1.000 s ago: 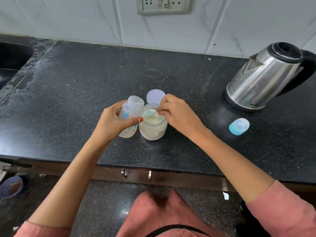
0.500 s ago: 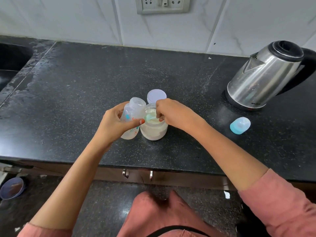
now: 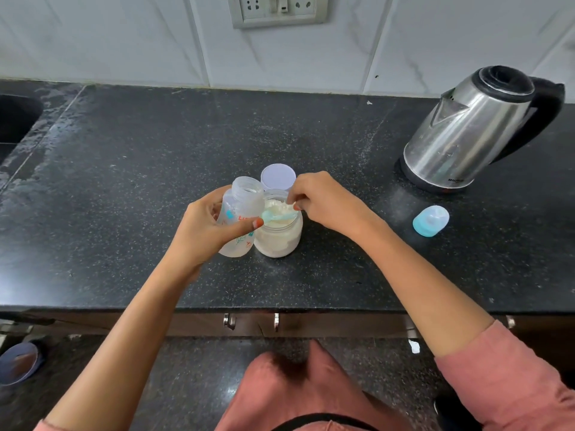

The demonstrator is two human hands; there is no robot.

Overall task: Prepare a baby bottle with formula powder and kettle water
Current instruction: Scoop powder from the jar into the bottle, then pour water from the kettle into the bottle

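My left hand grips the clear baby bottle, open-topped and tilted toward the jar. Touching it on the right stands the open formula jar, full of pale powder. My right hand pinches the handle of a teal scoop that lies across the jar's mouth over the powder. The jar's white lid lies flat just behind. The steel kettle with a black handle stands at the far right. The bottle's blue cap lies on the counter right of my right hand.
The black granite counter runs to a sink at the far left. A wall socket sits on the tiled wall behind. Drawer handles show below the counter's front edge.
My right hand dipped into the jar and has drawn back toward its right rim, with the teal scoop now showing across the powder. The bottle stays tilted in my left hand.
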